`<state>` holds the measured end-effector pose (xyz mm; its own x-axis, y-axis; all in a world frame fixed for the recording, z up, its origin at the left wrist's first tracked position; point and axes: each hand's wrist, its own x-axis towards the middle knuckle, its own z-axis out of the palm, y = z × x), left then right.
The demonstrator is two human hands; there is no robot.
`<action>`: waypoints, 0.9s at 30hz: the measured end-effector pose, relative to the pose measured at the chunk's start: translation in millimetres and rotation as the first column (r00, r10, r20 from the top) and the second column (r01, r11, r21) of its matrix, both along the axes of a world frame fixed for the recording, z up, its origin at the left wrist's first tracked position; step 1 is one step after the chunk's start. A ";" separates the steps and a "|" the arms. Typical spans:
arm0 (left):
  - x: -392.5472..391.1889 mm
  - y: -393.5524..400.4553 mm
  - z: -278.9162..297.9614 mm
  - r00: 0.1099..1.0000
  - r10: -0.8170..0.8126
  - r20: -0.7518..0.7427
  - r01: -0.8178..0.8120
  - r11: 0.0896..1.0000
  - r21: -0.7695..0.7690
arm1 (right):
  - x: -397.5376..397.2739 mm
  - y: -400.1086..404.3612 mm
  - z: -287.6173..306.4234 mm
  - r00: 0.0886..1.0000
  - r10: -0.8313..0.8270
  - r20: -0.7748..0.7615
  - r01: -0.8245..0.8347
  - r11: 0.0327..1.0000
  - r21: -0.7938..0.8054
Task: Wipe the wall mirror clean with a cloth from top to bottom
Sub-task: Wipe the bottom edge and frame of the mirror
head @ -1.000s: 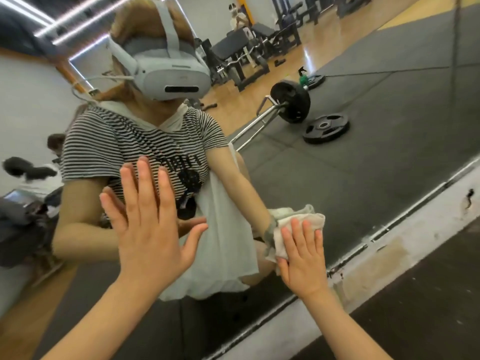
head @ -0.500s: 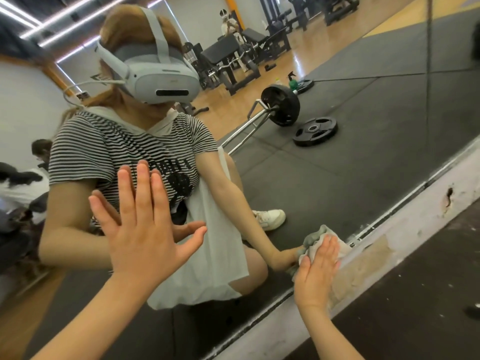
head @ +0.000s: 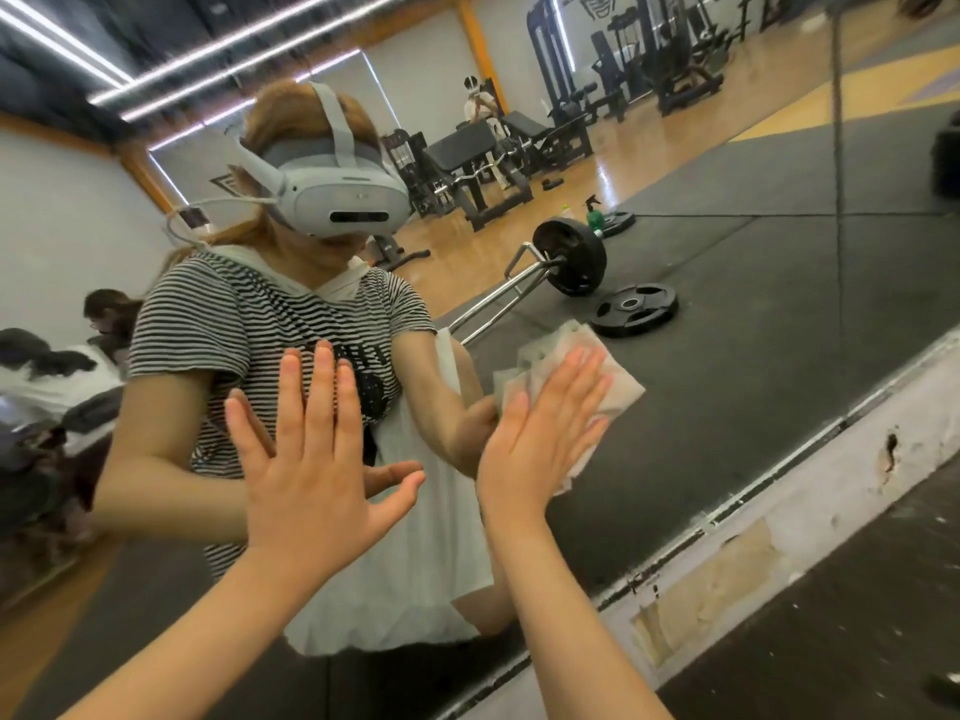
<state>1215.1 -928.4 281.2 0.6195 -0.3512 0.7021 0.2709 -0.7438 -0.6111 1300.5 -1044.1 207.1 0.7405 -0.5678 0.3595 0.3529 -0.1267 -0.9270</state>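
Observation:
The wall mirror (head: 753, 324) fills most of the head view and reflects a gym. My right hand (head: 540, 433) lies flat on a crumpled white cloth (head: 618, 392) and presses it against the glass in the mirror's lower part, well above its bottom edge. My left hand (head: 317, 459) rests flat on the mirror to the left with its fingers spread and holds nothing. My own reflection, in a striped shirt and a grey headset, stands behind both hands.
A scuffed white baseboard (head: 779, 532) runs under the mirror's bottom edge, with dark rubber floor (head: 841, 631) below it. The reflection shows a barbell, a loose weight plate, benches, a green spray bottle and people at the far left.
My right hand swept the cloth down to the mirror's bottom edge, then brought it back up the glass. My left hand stayed planted in place.

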 end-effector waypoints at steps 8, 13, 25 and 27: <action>-2.7 -1.5 2.2 0.999 -0.031 -0.013 0.031 0.999 -0.021 | -12.7 9.8 51.9 0.991 0.028 0.133 -0.001 0.981 -0.194; -5.7 -6.7 4.0 0.999 -0.016 -0.046 0.014 0.999 -0.046 | -9.9 6.9 71.9 0.967 0.028 0.253 0.055 0.947 -0.317; -19.2 -21.3 47.8 0.977 -0.177 -0.121 0.171 0.984 -0.056 | -9.3 -3.3 70.0 0.966 -0.060 0.250 0.169 0.880 -0.443; -10.4 -27.3 62.1 0.972 -0.203 -0.121 0.200 0.979 -0.041 | -7.4 -6.8 67.2 0.961 -0.067 0.269 0.190 0.865 -0.464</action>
<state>1204.7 -955.7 343.3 0.6210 -0.4585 0.6356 0.0371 -0.7929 -0.6082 1293.1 -1051.0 274.3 0.5313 -0.3619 0.7660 0.5019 -0.5940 -0.6287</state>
